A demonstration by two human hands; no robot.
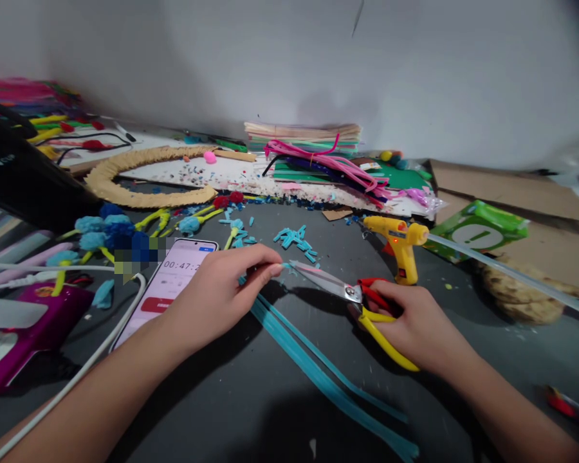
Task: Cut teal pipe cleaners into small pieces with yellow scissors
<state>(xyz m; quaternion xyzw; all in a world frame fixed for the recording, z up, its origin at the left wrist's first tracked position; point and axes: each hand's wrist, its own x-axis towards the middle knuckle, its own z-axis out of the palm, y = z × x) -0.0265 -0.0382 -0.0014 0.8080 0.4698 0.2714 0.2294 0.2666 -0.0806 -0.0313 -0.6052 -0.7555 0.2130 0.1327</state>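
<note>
My left hand (222, 292) pinches the near end of long teal strips (313, 370) that trail across the dark table toward me. My right hand (415, 325) grips the red and yellow handles of a pair of scissors (347, 292). The blades point left, and their tips meet the strip end at my left fingertips. A small heap of cut teal bits (294, 239) lies just beyond the blades.
A yellow glue gun (401, 241) stands behind the scissors with a glue stick (511, 273) running right. A phone (171, 280) showing a timer lies left, with a white cable (77, 376). Pompom stems (106, 235), a tan ring (125, 177), pink pipe cleaners (328, 164) and cardboard (502, 186) fill the back.
</note>
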